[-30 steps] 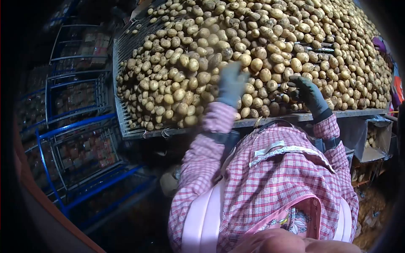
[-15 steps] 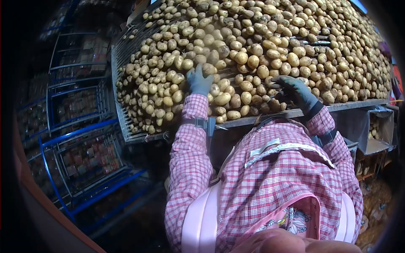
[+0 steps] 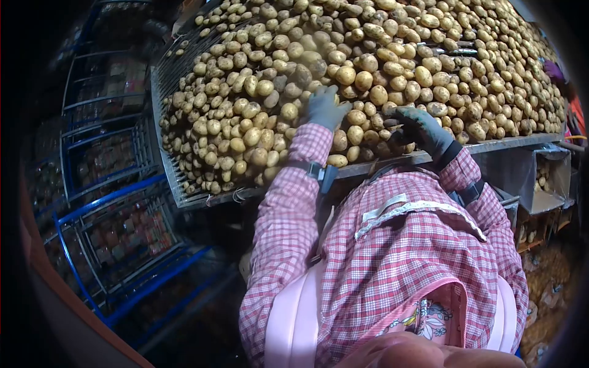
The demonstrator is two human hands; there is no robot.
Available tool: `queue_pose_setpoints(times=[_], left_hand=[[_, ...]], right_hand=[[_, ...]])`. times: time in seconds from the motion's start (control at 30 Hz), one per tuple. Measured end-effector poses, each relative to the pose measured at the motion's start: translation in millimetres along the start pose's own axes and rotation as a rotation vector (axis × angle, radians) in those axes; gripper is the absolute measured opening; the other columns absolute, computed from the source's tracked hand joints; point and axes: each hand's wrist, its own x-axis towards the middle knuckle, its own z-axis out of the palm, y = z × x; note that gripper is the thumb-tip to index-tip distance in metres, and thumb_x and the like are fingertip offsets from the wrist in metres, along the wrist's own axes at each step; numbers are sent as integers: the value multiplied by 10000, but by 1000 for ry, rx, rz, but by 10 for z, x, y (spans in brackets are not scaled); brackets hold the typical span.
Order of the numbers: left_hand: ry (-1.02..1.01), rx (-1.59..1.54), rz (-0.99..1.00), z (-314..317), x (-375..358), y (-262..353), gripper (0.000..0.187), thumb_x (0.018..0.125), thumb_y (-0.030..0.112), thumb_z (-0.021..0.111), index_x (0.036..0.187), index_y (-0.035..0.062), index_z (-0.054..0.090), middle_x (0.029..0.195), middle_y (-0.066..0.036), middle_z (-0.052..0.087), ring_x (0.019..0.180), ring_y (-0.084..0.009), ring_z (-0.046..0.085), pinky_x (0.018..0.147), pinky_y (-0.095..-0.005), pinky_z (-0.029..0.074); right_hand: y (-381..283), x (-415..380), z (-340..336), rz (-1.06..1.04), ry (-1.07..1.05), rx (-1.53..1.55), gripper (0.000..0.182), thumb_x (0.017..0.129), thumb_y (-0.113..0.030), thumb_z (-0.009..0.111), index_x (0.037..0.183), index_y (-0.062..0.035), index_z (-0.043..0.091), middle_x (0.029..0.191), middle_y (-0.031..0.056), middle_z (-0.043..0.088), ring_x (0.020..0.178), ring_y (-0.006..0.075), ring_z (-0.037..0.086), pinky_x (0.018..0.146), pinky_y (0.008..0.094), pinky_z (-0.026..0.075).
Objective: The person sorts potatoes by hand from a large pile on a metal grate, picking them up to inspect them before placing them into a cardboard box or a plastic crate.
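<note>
Many potatoes (image 3: 251,138) lie heaped on a slatted metal sorting table (image 3: 178,195). In a grey glove, my left hand (image 3: 328,108) rests among them near the middle of the front part, fingers spread over the potatoes. My right hand (image 3: 423,130), gloved in grey and green, is to its right, close to the front edge, its fingers curled over darker potatoes. Whether the right fingers grip any potato is hidden.
Blue metal frames (image 3: 110,208) with packed goods stand at the left. At the right, below the table edge, is an open box (image 3: 548,199) with potatoes inside. A purple glove (image 3: 554,72) shows at the far right.
My left hand has moved right across the potatoes, toward my right hand. My right hand has shifted slightly left, its fingers more curled. Some potatoes at the front have shifted.
</note>
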Motion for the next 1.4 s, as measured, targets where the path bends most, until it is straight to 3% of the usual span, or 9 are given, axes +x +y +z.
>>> queue_pose_setpoints(times=[0.23,0.33,0.47,0.53,0.8,0.97,1.07,1.27,1.4], left_hand=[[15,-900,-150,-12,-129,338,491,864,232,817,1294,75,640,1127,-120,672,1031,-258,669,901,-373,570],[13,-606,295,-118,-679,725,526,868,275,813,1313,63,631,1368,-177,562,1217,-276,581,1060,-396,486],[233,-509,165,-266,-900,47,493,879,308,779,1299,83,652,1308,-162,632,1227,-307,579,1064,-421,466],[176,-358,-125,-495,-955,-276,518,874,345,768,1307,88,646,1260,-168,661,1226,-329,575,1066,-436,453],[145,113,48,-16,-311,-697,549,773,355,763,1239,88,650,1152,-230,688,1066,-403,657,919,-482,535],[-78,-934,71,-191,-537,630,511,859,28,739,1350,-7,600,1257,-115,674,1108,-160,641,977,-305,525],[-412,-588,528,108,-890,1783,576,868,159,764,1394,15,579,1333,-174,640,1186,-264,637,1014,-365,510],[-443,-550,908,466,-1210,2784,597,909,174,761,1435,-2,542,1430,-180,581,1322,-247,553,1102,-361,439],[-576,-642,757,749,-1197,2745,448,915,133,711,1343,30,631,1363,-175,628,1280,-311,584,1089,-398,451]], right_hand=[[-14,31,239,152,62,73,632,999,-595,539,1418,-122,525,1279,36,658,1013,192,648,812,368,576],[170,141,110,48,-287,385,517,1035,-494,535,1382,-112,560,1164,71,694,981,185,668,786,356,580],[200,94,48,124,-121,325,359,1011,-327,609,1246,-58,634,1071,59,691,967,163,675,815,308,571],[229,-34,50,-22,-3,120,297,995,-265,626,1190,-43,659,1056,43,685,959,152,675,815,283,565],[96,-336,88,-669,-180,-956,448,876,-73,680,1323,-79,653,1248,99,662,1118,203,638,996,343,506],[362,-685,-91,-634,-112,-319,390,994,-133,604,1376,-53,599,1202,90,668,1002,178,660,877,284,535],[396,-1073,-313,-176,-185,499,333,1033,-254,597,1286,-38,611,1022,73,701,815,154,680,681,252,553],[628,-2801,-1175,-535,311,513,461,1013,-263,614,1404,-38,522,1117,152,684,841,248,742,593,343,654],[1374,-3867,-2173,-704,681,459,468,1009,-176,596,1442,-31,492,1197,156,647,817,216,733,614,313,649]])
